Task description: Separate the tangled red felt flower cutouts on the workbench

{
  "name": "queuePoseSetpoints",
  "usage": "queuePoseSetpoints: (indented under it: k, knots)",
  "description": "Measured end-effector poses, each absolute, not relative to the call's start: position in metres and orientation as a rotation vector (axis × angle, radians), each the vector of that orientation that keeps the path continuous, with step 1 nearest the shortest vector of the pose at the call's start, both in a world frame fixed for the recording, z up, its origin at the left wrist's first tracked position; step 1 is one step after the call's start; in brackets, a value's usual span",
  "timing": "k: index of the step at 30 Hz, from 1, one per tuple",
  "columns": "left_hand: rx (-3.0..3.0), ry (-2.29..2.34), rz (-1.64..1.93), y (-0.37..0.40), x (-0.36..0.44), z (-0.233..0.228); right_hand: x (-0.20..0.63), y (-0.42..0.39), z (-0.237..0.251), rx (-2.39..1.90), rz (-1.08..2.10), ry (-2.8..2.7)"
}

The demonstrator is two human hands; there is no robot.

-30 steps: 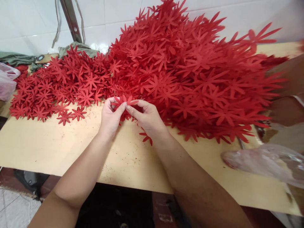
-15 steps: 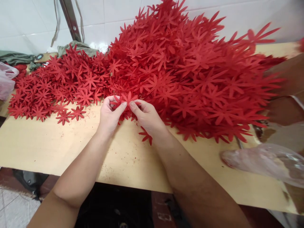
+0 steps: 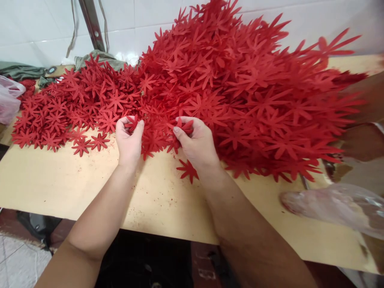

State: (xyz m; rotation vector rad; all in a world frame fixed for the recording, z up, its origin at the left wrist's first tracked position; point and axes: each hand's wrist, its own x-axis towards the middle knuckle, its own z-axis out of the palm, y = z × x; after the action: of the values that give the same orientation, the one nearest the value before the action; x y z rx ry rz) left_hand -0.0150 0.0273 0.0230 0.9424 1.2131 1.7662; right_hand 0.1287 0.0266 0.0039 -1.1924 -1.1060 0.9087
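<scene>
My left hand (image 3: 130, 140) is closed in a pinch on a red flower-shaped cutout (image 3: 132, 125), mostly hidden by the thumb and fingers. Apart from it, to the right, my right hand (image 3: 196, 142) pinches another red flower-shaped cutout (image 3: 183, 125) between thumb and forefinger. Both hands are just above the front of a large heap of red flower-shaped cutouts (image 3: 234, 92), each with several narrow petals. One loose cutout (image 3: 188, 170) lies on the table beside my right wrist. A lower pile of such cutouts (image 3: 57, 116) spreads to the left.
The pale wooden table (image 3: 75, 188) carries scattered red crumbs. A clear plastic bag (image 3: 330, 204) lies at the right, near a cardboard box (image 3: 360, 138). Another plastic bag (image 3: 9, 100) sits at the far left. Green cloth (image 3: 99, 60) lies behind, by the tiled wall.
My hands have moved apart, the left one leftward and the right one rightward. The red cutout both were holding together is now separated into a piece in each hand.
</scene>
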Motion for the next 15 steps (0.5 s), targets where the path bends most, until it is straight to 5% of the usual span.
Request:
queuePoseSetpoints:
  k: [15]
  knots:
    - [0.971,0.991,1.410,0.020,-0.003,0.022,0.118,0.019,0.012,-1.010,1.046,-1.344]
